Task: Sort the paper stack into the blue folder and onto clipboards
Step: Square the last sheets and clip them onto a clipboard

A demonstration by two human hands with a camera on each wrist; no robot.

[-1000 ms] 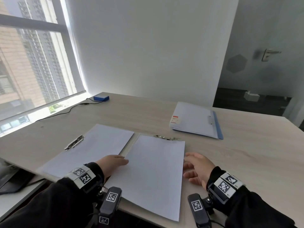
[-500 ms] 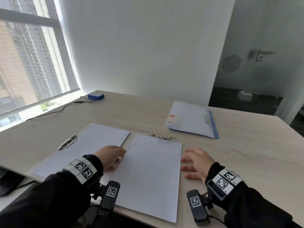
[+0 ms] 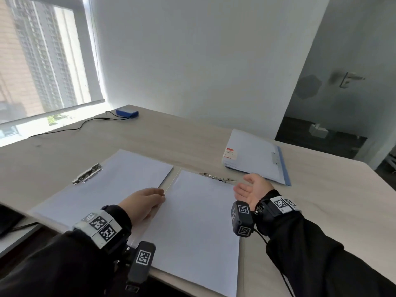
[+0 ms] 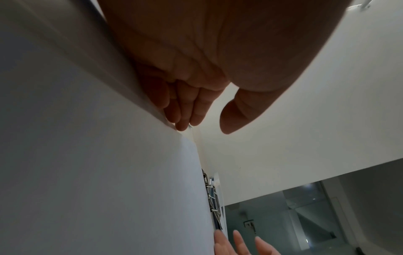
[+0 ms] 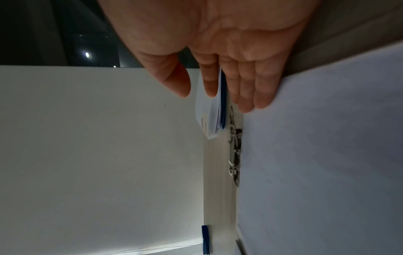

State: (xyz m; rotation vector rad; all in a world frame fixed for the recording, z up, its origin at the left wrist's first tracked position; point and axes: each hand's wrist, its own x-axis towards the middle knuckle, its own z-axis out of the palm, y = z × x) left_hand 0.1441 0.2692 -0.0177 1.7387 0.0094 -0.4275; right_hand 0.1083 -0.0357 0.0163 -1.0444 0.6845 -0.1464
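Two clipboards lie side by side on the desk, each covered by a white sheet. The left sheet (image 3: pixel 102 189) sits under its clip (image 3: pixel 86 173). My left hand (image 3: pixel 154 197) rests with straight fingers (image 4: pixel 185 112) on the left edge of the right sheet (image 3: pixel 192 228), thumb held apart. My right hand (image 3: pixel 246 187) stands on its edge beside that sheet's top right corner, palm facing left, fingers (image 5: pixel 250 89) straight and holding nothing. The right clip (image 3: pixel 218 179) lies just beyond it. The blue folder (image 3: pixel 255 157) holds papers at the far right.
A blue box (image 3: pixel 127 113) with a black cable (image 3: pixel 64 129) sits at the desk's far left corner by the window. A dark object (image 3: pixel 8 219) lies off the near left edge. Bare desk (image 3: pixel 332 211) stretches to the right of my right arm.
My right hand has lifted from lying palm down on the desk, turned onto its edge and moved forward toward the clip. My left hand stays on the right sheet's edge.
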